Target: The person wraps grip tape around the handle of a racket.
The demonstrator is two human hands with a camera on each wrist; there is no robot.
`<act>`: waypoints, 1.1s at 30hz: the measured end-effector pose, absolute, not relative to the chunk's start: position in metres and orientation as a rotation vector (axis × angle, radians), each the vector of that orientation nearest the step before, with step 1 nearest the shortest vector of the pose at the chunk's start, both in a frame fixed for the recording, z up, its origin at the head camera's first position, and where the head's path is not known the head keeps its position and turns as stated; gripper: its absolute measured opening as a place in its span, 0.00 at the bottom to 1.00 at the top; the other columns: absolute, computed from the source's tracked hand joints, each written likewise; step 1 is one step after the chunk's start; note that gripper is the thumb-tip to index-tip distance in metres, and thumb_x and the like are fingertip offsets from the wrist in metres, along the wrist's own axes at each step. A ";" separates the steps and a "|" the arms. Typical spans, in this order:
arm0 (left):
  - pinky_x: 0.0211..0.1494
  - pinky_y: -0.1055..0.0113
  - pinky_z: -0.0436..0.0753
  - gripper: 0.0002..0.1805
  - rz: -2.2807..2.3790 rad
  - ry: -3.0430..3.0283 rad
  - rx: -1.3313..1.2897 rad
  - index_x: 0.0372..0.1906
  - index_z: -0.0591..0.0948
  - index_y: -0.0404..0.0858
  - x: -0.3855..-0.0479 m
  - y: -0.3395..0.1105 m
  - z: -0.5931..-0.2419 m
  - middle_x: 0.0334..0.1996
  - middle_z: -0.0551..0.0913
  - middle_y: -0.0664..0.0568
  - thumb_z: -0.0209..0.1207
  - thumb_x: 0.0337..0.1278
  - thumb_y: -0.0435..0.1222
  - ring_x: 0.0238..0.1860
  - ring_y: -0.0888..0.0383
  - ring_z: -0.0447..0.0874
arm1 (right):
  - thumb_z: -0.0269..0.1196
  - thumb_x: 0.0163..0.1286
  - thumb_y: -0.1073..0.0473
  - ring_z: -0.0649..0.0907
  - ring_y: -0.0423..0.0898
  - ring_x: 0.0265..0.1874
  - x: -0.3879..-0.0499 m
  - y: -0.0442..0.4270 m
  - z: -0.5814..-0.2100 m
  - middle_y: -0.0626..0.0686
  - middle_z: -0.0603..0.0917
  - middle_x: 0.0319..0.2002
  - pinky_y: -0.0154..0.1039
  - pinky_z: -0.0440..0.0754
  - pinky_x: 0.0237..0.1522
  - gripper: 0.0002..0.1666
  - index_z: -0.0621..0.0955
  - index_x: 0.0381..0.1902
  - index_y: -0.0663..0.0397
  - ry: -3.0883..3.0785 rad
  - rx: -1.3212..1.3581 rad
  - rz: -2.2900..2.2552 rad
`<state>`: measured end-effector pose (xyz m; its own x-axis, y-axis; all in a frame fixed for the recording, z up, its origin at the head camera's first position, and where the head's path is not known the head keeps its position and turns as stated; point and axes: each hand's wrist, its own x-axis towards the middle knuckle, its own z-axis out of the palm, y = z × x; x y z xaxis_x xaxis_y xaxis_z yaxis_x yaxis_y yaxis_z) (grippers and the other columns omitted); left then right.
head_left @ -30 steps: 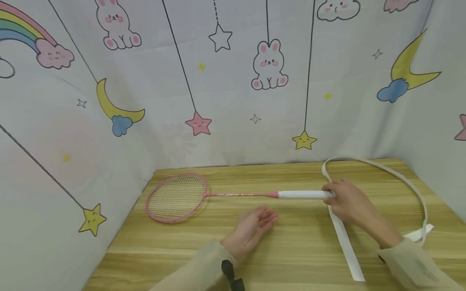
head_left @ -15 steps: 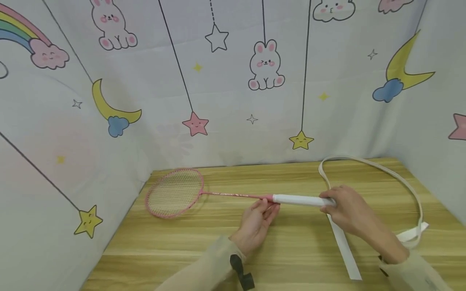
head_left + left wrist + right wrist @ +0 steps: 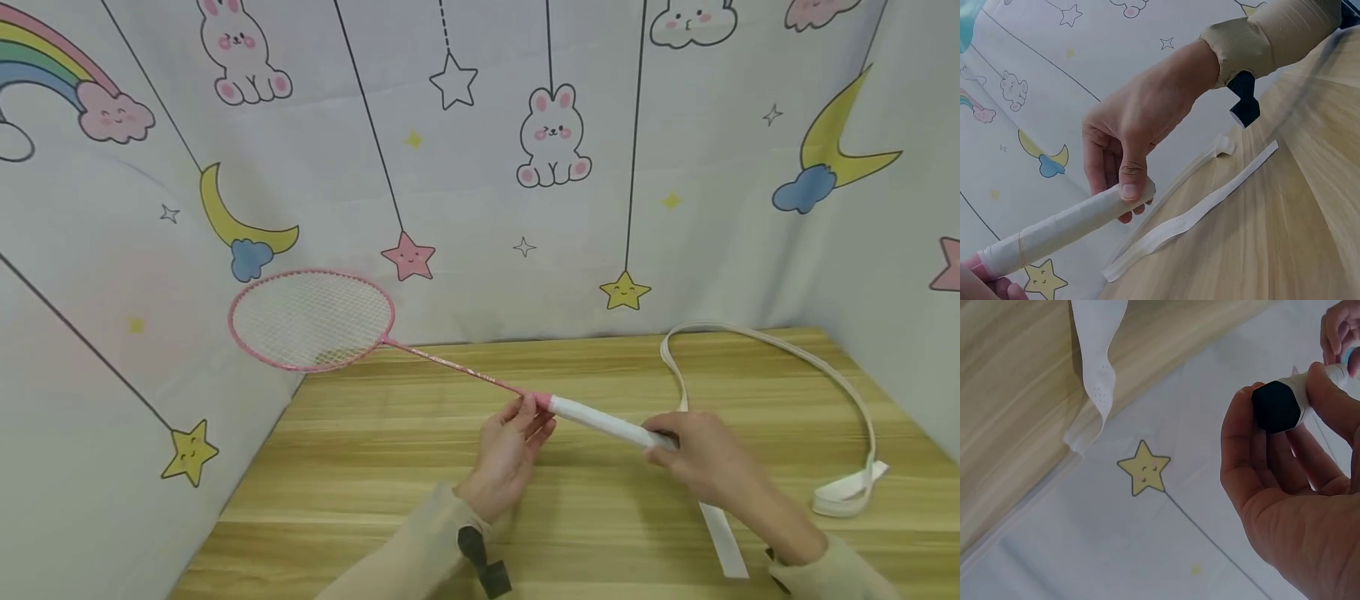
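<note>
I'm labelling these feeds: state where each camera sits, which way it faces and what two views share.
Head: on the head, facing forward and down at the racket and table; left hand, right hand and sleeves show.
Left wrist: on that wrist, facing along the white handle; the right hand and sleeve show, the left hand partly.
Right wrist: on that wrist, facing the handle's dark end; the right hand shows close, the left partly.
Both wrist views share the handle and white strip.
</note>
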<state>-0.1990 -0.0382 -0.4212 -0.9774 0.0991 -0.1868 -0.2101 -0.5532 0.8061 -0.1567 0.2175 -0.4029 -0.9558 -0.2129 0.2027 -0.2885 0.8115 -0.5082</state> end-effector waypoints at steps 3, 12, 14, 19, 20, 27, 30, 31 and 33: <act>0.53 0.73 0.88 0.15 2.611 1.454 -0.108 0.57 0.83 0.29 -0.198 -0.040 -0.415 0.39 0.87 0.57 0.57 0.83 0.38 0.44 0.64 0.87 | 0.78 0.66 0.60 0.79 0.38 0.29 -0.154 0.213 -0.407 0.51 0.94 0.38 0.31 0.77 0.30 0.18 0.91 0.51 0.61 -2.864 0.395 0.867; 0.60 0.69 0.88 0.15 2.587 1.560 0.092 0.57 0.88 0.28 -0.193 -0.047 -0.398 0.46 0.88 0.55 0.57 0.83 0.34 0.49 0.63 0.86 | 0.78 0.66 0.59 0.80 0.36 0.29 -0.145 0.199 -0.410 0.47 0.94 0.37 0.30 0.78 0.30 0.18 0.92 0.52 0.59 -2.875 0.389 1.076; 0.62 0.68 0.88 0.18 2.560 1.611 0.151 0.62 0.86 0.26 -0.193 -0.048 -0.396 0.51 0.88 0.53 0.57 0.83 0.34 0.51 0.63 0.87 | 0.78 0.67 0.60 0.84 0.35 0.32 -0.144 0.196 -0.410 0.48 0.95 0.38 0.30 0.81 0.32 0.18 0.92 0.53 0.59 -2.868 0.414 1.143; 0.65 0.66 0.89 0.22 2.517 1.797 0.309 0.68 0.81 0.24 -0.193 -0.050 -0.391 0.58 0.92 0.43 0.58 0.82 0.36 0.56 0.63 0.91 | 0.76 0.70 0.58 0.92 0.42 0.44 -0.143 0.191 -0.409 0.55 0.96 0.47 0.34 0.89 0.41 0.22 0.90 0.58 0.63 -2.863 0.533 1.297; 0.65 0.65 0.89 0.22 2.514 1.830 0.338 0.68 0.82 0.26 -0.193 -0.051 -0.390 0.58 0.92 0.40 0.59 0.81 0.36 0.56 0.63 0.92 | 0.75 0.71 0.58 0.93 0.44 0.46 -0.144 0.190 -0.409 0.56 0.95 0.49 0.36 0.90 0.42 0.23 0.89 0.59 0.64 -2.863 0.564 1.336; 0.67 0.65 0.88 0.24 2.460 1.846 0.541 0.70 0.80 0.24 -0.196 -0.058 -0.385 0.63 0.88 0.32 0.58 0.82 0.37 0.56 0.65 0.93 | 0.72 0.75 0.59 0.92 0.40 0.49 -0.146 0.181 -0.412 0.60 0.94 0.50 0.35 0.91 0.47 0.22 0.88 0.60 0.68 -2.822 0.769 1.564; 0.66 0.66 0.88 0.27 2.451 1.784 0.570 0.70 0.78 0.22 -0.195 -0.059 -0.384 0.59 0.91 0.37 0.59 0.81 0.39 0.53 0.65 0.94 | 0.72 0.75 0.58 0.89 0.32 0.46 -0.145 0.178 -0.416 0.57 0.95 0.47 0.31 0.89 0.46 0.20 0.89 0.57 0.67 -2.807 0.822 1.575; 0.65 0.66 0.89 0.28 2.455 1.767 0.564 0.70 0.78 0.21 -0.195 -0.059 -0.384 0.56 0.92 0.41 0.59 0.80 0.39 0.51 0.65 0.94 | 0.72 0.75 0.57 0.89 0.30 0.45 -0.145 0.177 -0.416 0.55 0.95 0.46 0.30 0.88 0.45 0.19 0.89 0.56 0.66 -2.807 0.850 1.560; 0.62 0.66 0.90 0.29 2.465 1.739 0.548 0.69 0.78 0.20 -0.195 -0.059 -0.383 0.50 0.94 0.47 0.61 0.77 0.40 0.48 0.64 0.95 | 0.71 0.76 0.56 0.88 0.28 0.43 -0.145 0.177 -0.416 0.50 0.95 0.44 0.30 0.87 0.44 0.17 0.90 0.54 0.62 -2.821 0.917 1.496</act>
